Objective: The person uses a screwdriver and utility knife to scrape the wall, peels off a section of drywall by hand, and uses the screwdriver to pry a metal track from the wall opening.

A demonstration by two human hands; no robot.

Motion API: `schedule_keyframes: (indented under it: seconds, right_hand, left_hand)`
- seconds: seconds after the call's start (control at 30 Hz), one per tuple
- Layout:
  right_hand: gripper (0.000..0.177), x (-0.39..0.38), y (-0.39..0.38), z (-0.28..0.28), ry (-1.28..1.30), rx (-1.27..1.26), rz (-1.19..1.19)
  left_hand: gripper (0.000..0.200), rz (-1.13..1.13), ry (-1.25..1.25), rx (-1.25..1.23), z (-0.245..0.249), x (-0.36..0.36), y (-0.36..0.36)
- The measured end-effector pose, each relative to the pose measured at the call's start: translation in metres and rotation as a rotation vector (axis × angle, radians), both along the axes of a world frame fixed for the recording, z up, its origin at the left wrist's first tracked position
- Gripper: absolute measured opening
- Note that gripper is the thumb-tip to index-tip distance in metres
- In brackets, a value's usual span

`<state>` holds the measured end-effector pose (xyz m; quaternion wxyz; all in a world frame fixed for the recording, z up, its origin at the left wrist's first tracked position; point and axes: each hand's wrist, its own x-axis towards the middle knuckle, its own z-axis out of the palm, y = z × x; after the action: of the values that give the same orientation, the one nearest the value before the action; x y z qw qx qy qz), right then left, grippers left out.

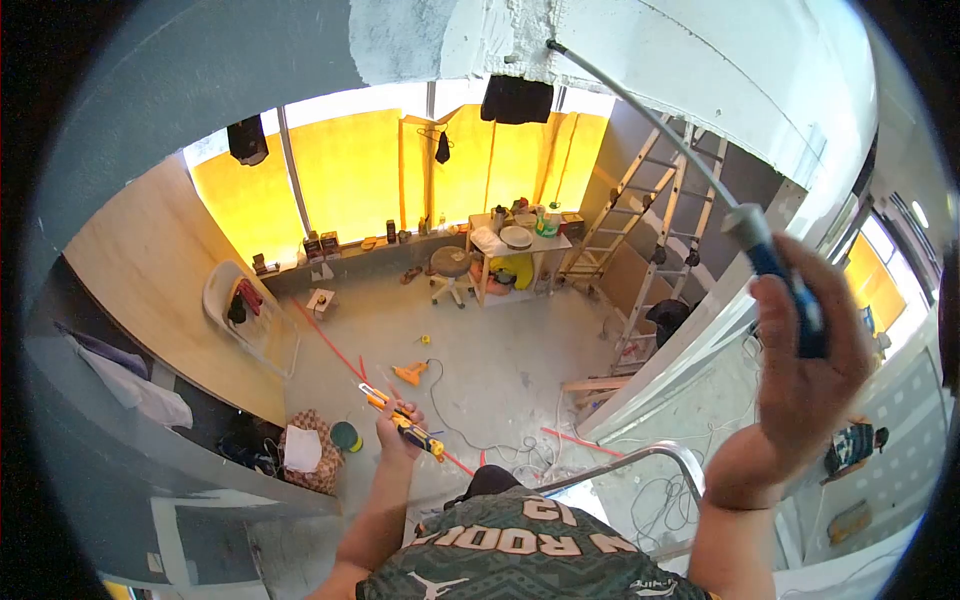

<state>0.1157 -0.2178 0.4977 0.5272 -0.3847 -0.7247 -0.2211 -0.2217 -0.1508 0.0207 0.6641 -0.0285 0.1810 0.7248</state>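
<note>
My right hand (815, 350) is wrapped around the blue handle of a long screwdriver (650, 115), raised on the right. Its thin dark shaft slants up and left, and the tip overlaps a small dark spot in the rough white plaster of the ceiling panel (720, 70). Lower and left of centre, my left hand (398, 438) is closed on a yellow and black utility knife (405, 424), held out over the floor. The knife's front end points up and left.
A metal rail (670, 455) curves close before my body. Far below lie an orange corded power tool (410, 373) and loose cables (665, 510). Stepladders (650, 210) stand right, beside a cluttered table (500, 245) and a stool (450, 263). A white chair (225, 300) is left.
</note>
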Motion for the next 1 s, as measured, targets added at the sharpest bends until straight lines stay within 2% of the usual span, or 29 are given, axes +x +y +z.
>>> schedule_keyframes:
  seconds: [0.13,0.27,0.73,1.0]
  right_hand:
    - [0.022,0.004,-0.021,0.05,-0.34,0.267,-0.131]
    - [0.022,-0.008,-0.029,0.076,-0.474,0.346,-0.184]
    - [0.028,-0.015,-0.041,0.086,-0.463,0.285,-0.298]
    - [0.033,-0.018,-0.044,0.083,-0.432,0.247,-0.334]
  left_hand:
    - [0.019,0.003,0.083,-0.059,0.011,-0.004,0.009]
    - [0.019,-0.015,0.082,-0.015,0.003,-0.007,0.019]
    - [0.021,-0.056,0.042,-0.037,0.01,0.004,0.022]
    - [0.013,-0.112,0.03,-0.055,0.026,0.004,0.017]
